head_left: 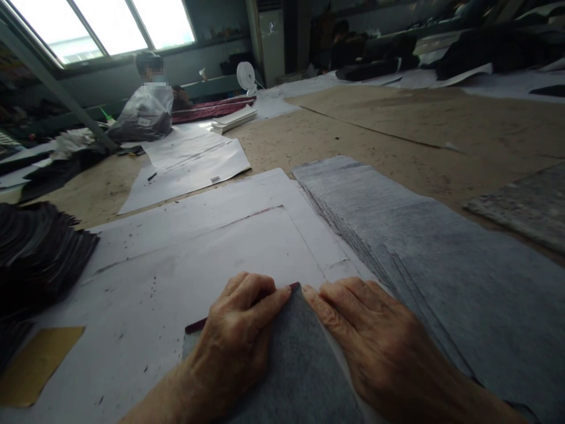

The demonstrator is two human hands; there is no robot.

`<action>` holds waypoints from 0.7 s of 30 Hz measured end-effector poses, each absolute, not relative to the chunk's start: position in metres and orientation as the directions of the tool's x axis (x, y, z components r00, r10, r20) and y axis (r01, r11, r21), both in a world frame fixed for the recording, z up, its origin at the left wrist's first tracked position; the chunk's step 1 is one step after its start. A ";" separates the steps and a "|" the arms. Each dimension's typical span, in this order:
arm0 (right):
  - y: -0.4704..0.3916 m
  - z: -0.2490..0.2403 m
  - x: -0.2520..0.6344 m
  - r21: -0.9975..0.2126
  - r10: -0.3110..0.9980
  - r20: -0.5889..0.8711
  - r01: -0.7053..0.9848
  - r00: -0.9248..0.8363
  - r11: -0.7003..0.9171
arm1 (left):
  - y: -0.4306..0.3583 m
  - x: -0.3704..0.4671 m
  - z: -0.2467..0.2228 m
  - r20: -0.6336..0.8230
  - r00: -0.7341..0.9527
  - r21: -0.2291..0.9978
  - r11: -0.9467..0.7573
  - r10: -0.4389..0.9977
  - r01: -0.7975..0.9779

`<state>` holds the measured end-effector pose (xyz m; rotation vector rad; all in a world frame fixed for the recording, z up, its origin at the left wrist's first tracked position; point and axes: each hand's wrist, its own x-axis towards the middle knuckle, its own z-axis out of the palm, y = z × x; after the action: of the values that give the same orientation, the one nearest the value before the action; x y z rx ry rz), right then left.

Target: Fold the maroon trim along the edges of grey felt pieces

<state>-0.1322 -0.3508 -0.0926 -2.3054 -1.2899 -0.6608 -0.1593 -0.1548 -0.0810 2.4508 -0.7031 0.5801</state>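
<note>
Two grips at work, both at the far right corner of the grey sheet (304,359), which lies at the near middle on white paper (198,253). Your left grip (238,330) is curled closed over the dark red strip (195,325), thumb end at the corner; the strip runs along the sheet's far edge. Your right grip (375,335) lies along the right edge, fingertips at the corner; pinching or only pressing, cannot tell.

Judgement: bear down evenly with both thumbs so the corner does not creep. Sight the strip's exposed left end against the sheet's edge; a skew would show there first. Smooth toward you, without stretching the fabric-like sheet. Mind your right forearm near the grey stack (397,212); brushing it could disturb the layers.
</note>
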 end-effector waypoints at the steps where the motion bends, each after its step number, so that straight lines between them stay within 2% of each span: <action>1: -0.350 -0.092 -0.132 -0.129 0.666 0.582 0.862 0.466 -0.491 | -0.155 -0.159 -0.081 0.525 0.770 0.360 -0.725 -0.362 -0.587; 11: -0.347 -0.089 -0.129 -0.178 0.679 0.481 0.820 0.555 -0.544 | -0.155 -0.158 -0.081 0.515 0.778 0.378 -0.720 -0.359 -0.582; 21: -0.348 -0.092 -0.128 -0.220 0.676 0.506 0.838 0.535 -0.499 | -0.156 -0.159 -0.081 0.505 0.780 0.379 -0.717 -0.369 -0.584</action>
<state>-0.1283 -0.3478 -0.0921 -2.3360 -1.2335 -0.4973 -0.1586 -0.1562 -0.0807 2.4404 -0.7109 0.5416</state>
